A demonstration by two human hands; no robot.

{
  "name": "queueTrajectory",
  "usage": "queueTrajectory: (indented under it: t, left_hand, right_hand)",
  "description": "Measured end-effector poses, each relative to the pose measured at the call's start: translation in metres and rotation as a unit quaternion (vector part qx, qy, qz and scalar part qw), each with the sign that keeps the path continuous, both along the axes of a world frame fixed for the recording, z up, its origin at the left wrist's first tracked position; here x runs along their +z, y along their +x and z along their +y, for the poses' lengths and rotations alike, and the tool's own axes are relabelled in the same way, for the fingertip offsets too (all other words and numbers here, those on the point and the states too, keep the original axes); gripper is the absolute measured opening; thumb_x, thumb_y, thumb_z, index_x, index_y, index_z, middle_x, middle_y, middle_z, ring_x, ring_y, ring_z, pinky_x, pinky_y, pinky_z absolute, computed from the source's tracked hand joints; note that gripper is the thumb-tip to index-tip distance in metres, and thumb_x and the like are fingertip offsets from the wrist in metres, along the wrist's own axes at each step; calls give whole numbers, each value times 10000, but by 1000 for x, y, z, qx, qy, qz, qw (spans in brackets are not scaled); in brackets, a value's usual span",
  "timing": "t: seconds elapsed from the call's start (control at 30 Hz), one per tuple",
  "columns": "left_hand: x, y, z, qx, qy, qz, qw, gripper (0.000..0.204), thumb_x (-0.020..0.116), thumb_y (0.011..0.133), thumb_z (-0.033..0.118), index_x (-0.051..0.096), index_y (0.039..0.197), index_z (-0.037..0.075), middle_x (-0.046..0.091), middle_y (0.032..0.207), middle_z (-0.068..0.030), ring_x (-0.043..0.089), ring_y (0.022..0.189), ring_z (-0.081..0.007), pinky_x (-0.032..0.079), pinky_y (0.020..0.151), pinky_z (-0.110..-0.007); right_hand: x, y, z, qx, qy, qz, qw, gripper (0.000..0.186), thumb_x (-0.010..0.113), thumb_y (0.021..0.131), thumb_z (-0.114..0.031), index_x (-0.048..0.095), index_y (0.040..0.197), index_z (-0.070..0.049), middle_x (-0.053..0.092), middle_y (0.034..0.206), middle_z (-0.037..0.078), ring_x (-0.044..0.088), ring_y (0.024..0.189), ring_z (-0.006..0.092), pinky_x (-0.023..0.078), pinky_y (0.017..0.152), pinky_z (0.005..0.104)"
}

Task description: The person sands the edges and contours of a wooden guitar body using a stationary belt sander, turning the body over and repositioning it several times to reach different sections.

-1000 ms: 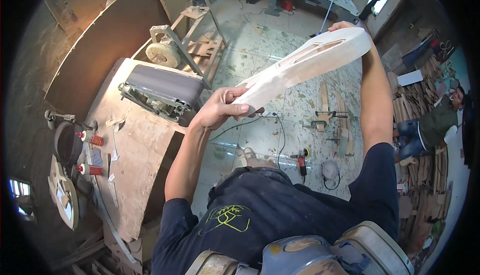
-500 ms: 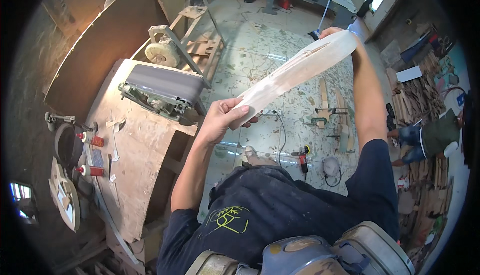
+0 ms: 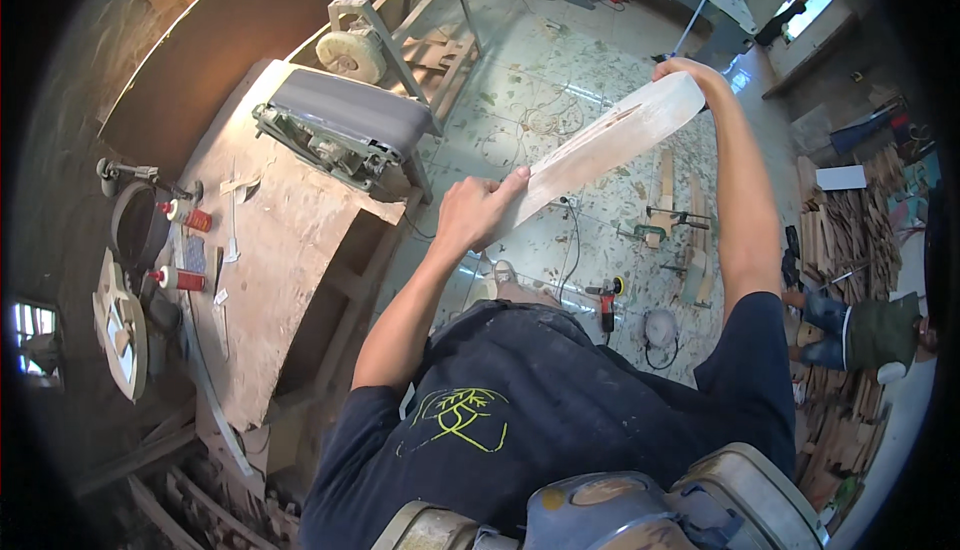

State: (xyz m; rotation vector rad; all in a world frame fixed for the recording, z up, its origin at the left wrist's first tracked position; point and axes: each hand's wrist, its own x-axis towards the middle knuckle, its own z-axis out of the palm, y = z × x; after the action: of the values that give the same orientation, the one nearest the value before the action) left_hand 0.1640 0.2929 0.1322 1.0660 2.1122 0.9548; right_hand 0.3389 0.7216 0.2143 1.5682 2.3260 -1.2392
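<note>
A long, pale wooden board (image 3: 613, 150) with a rounded far end slants up to the right in front of me. A brownish, rough streak runs along its face. My left hand (image 3: 472, 212) is closed round its near end, the thumb lying on the upper face and the fingers partly hidden beneath. Up at the rounded end, my right hand (image 3: 688, 71) grips the far edge; most of its fingers are behind the wood. To the left of the board, a belt sander (image 3: 345, 110) with a grey belt lies on the wooden workbench (image 3: 270, 270), touched by neither hand.
Red-and-white bottles (image 3: 188, 216) stand on the bench's left side. On the floor lie a red-and-black power tool (image 3: 606, 302) with a cord and clamped wood strips (image 3: 690, 230). At right are stacked wood offcuts (image 3: 825, 225) and another person (image 3: 870, 332).
The view has shifted, moving the bench upward in the picture. My left hand has turned, its thumb now further up the board's face. Both hands keep hold of the board.
</note>
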Motion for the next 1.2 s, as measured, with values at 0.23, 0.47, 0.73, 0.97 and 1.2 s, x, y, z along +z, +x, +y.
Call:
queueTrajectory:
  t: [0.23, 0.47, 0.73, 0.97, 1.2]
  left_hand:
    - [-25, -22, -35, -17, 11, -108, 994, 874, 430, 903, 734, 724, 854, -88, 658, 698, -206, 648, 697, -244, 501, 720, -398]
    - [-77, -53, -45, -70, 0, -306, 949, 958, 388, 877, 805, 692, 1078, -81, 683, 1035, -233, 670, 929, -253, 520, 830, -364]
    - [-71, -85, -18, -13, 177, -503, 846, 641, 507, 971, 517, 610, 1206, -70, 705, 969, -131, 689, 830, -207, 556, 766, -329]
    - [-41, -43, -44, -128, 376, -408, 822, 1038, 389, 853, 810, 399, 1446, -42, 541, 1368, -218, 488, 1315, -295, 297, 1159, -471]
    - [-27, 26, -44, 38, 424, -453, 783, 972, 811, 788, 252, 237, 1518, -37, 239, 1606, -122, 296, 1447, -253, 220, 1194, -425]
  right_hand:
    - [50, -22, -118, 64, 93, -95, 989, 518, 496, 932, -494, 701, 970, -20, 688, 860, 131, 683, 731, 202, 573, 663, 355]
    - [-25, 36, -153, 153, 62, 381, 910, 823, 545, 840, -754, 687, 1121, 6, 657, 1057, 86, 585, 998, 186, 446, 921, 335]
    - [-71, 72, -118, -40, -40, 386, 921, 695, 594, 893, -637, 648, 1207, -19, 645, 1175, 133, 615, 1061, 216, 511, 873, 366]
    - [-147, 84, -199, -245, -277, 377, 849, 869, 399, 895, -761, 425, 1462, -104, 509, 1421, 160, 518, 1274, 330, 434, 1051, 514]
    - [-260, 109, -312, -338, -457, 342, 748, 764, 311, 971, -681, 422, 1472, -116, 525, 1417, 139, 517, 1285, 306, 430, 1056, 500]
